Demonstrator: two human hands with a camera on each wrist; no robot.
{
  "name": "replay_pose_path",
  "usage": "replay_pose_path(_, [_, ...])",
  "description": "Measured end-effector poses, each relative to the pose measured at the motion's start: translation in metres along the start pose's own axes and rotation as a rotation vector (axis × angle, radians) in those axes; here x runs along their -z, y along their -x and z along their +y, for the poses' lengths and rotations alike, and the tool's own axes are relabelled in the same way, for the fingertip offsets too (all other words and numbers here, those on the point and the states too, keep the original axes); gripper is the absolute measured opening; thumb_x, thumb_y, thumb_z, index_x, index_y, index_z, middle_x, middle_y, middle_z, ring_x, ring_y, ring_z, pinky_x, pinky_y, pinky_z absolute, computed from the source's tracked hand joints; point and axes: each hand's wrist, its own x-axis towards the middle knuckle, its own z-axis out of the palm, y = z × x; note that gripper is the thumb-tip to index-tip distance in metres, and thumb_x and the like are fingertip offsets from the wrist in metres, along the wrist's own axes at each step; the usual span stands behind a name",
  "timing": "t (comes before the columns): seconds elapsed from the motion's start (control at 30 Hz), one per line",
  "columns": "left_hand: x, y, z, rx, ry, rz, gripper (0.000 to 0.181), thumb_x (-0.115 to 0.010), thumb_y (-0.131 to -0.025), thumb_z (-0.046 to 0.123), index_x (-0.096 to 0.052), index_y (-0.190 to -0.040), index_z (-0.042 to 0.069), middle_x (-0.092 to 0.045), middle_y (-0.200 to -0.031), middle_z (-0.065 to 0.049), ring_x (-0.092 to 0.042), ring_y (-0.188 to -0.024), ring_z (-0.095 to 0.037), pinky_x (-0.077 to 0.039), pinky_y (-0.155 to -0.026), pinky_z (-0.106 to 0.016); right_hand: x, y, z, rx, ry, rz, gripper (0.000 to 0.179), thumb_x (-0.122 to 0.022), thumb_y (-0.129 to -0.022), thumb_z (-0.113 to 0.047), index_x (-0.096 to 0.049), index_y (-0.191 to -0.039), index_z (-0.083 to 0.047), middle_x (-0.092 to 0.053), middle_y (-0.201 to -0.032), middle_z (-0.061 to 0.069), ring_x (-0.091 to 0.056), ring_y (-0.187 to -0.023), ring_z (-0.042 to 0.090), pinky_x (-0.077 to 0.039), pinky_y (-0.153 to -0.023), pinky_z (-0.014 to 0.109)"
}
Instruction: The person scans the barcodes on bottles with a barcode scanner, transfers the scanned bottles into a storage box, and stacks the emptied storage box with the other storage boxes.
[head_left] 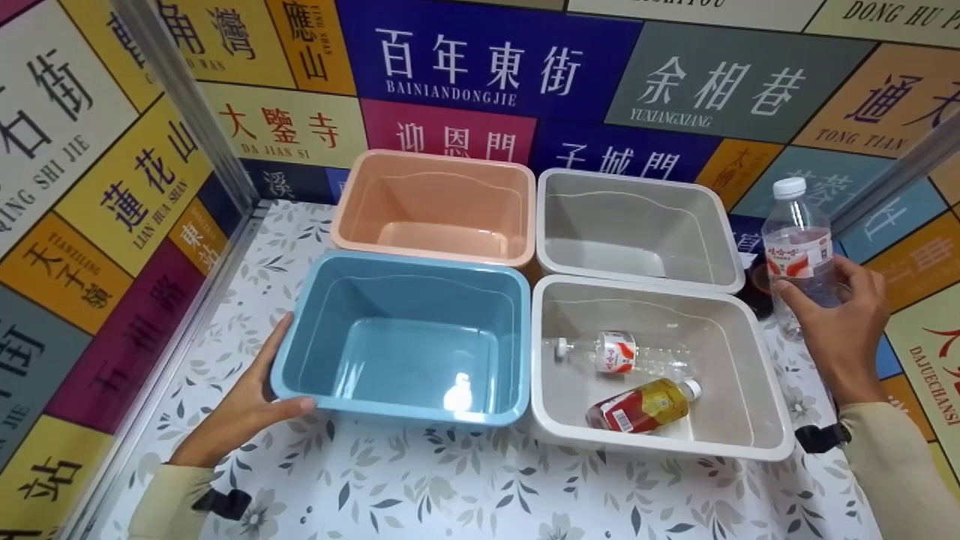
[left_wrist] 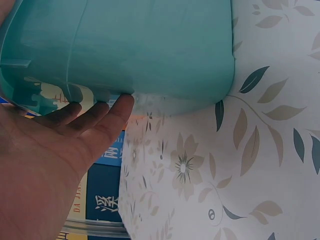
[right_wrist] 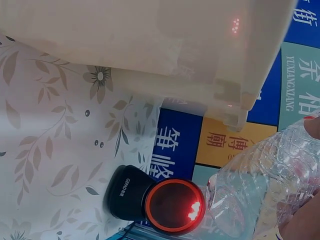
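Clear plastic bottle (head_left: 799,259): clamped in right hand (head_left: 849,326) fingers; left hand (head_left: 251,401) fingers apart. Probably scanning; next, likely near-right off-white plastic tub (head_left: 660,443).

The bottle (head_left: 799,256) partly hides the device (head_left: 760,289) from our head view; the right wrist view crops that bottle, whose smallest print we probably cannot read.

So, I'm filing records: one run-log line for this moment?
left hand: touching blue bin | right hand: holding clear bottle | front white bin: two bottles inside
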Motion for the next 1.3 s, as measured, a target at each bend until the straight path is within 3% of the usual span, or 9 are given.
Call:
replay_pose_path(0.17, [0.0, 0.0, 0.0, -0.001, 0.007, -0.001, 0.119, -0.083, -0.095, 0.018, -0.002, -0.173, 0.056, 0.003, -0.185, -0.008, -0.021, -0.16, -0.048, -0.028, -0.121, -0.071, -0.003, 0.001, -0.003, 0.013, 0.009, -0.01, 0.071, -0.084, -0.1, -0.031, -0.054, -0.162, -0.015, -0.043, -0.129, -0.02, -0.049, -0.138, 0.02, -0.042, -0.123, 0.032])
replay_pose_path(0.47, [0.0, 0.0, 0.001, -0.001, 0.001, -0.009, 0.118, -0.082, -0.097, 0.017, -0.001, -0.174, 0.054, 0.005, -0.185, -0.005, -0.02, -0.16, -0.044, -0.031, -0.121, -0.066, -0.008, 0.001, -0.011, 0.03, 0.027, -0.006, 0.071, -0.083, -0.1, -0.024, -0.053, -0.163, -0.011, -0.047, -0.148, 0.014, -0.047, -0.14, 0.028, -0.043, -0.122, 0.032])
replay_pose_path(0.67, [0.0, 0.0, 0.0, -0.001, 0.005, -0.003, 0.119, -0.083, -0.095, 0.017, -0.002, -0.174, 0.055, 0.006, -0.185, -0.005, -0.018, -0.16, -0.046, -0.023, -0.122, -0.074, -0.008, 0.002, -0.021, 0.015, 0.049, -0.022, 0.072, -0.081, -0.102, -0.027, -0.05, -0.165, -0.012, -0.045, -0.155, 0.015, -0.047, -0.146, 0.034, -0.04, -0.124, 0.034])
replay_pose_path(0.93, [0.001, 0.0, 0.0, 0.012, -0.007, 0.001, 0.12, -0.084, -0.095, 0.02, -0.001, -0.173, 0.056, 0.006, -0.185, -0.005, -0.018, -0.161, -0.046, -0.021, -0.123, -0.076, -0.009, -0.002, -0.026, 0.034, 0.08, -0.04, 0.071, -0.081, -0.102, -0.024, -0.05, -0.164, -0.01, -0.045, -0.151, 0.012, -0.045, -0.141, 0.025, -0.043, -0.122, 0.033])
replay_pose_path(1.23, [0.001, -0.001, -0.002, -0.009, 0.016, -0.006, 0.119, -0.083, -0.096, 0.017, -0.002, -0.174, 0.055, 0.005, -0.185, -0.005, -0.021, -0.159, -0.045, -0.027, -0.122, -0.071, -0.006, -0.006, -0.033, 0.02, 0.084, -0.072, 0.073, -0.08, -0.103, -0.028, -0.048, -0.166, -0.012, -0.044, -0.154, 0.012, -0.045, -0.146, 0.03, -0.041, -0.124, 0.034])
replay_pose_path(1.3, [0.001, -0.001, -0.002, -0.012, 0.019, -0.011, 0.118, -0.083, -0.096, 0.016, -0.002, -0.174, 0.055, 0.005, -0.185, -0.004, -0.021, -0.159, -0.044, -0.034, -0.123, -0.058, -0.006, -0.007, -0.033, 0.03, 0.085, -0.075, 0.073, -0.081, -0.102, -0.028, -0.049, -0.166, -0.013, -0.044, -0.154, 0.012, -0.045, -0.146, 0.029, -0.04, -0.124, 0.031])
